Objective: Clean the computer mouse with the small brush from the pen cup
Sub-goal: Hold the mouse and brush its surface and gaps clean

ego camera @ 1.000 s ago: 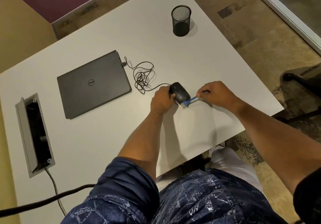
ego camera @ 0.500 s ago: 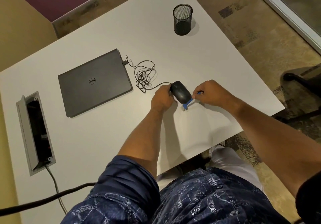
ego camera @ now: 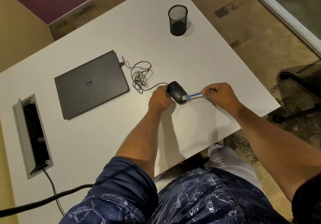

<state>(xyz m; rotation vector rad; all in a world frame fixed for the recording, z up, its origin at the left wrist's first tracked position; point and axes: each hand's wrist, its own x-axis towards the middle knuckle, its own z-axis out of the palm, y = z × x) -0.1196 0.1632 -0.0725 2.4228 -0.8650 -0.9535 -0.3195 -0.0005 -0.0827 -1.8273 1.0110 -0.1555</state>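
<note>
Mouse (ego camera: 176,92) in left grip (ego camera: 160,99); right grip (ego camera: 219,93) presses brush (ego camera: 193,96) against it.

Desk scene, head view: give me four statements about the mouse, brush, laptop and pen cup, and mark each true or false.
1. The right hand holds the blue brush against the mouse. True.
2. The laptop is open. False: its lid is closed.
3. The left hand steadies the mouse. True.
4. The pen cup lies tipped over beside the mouse. False: it stands upright, far off near the table's far edge.
</note>
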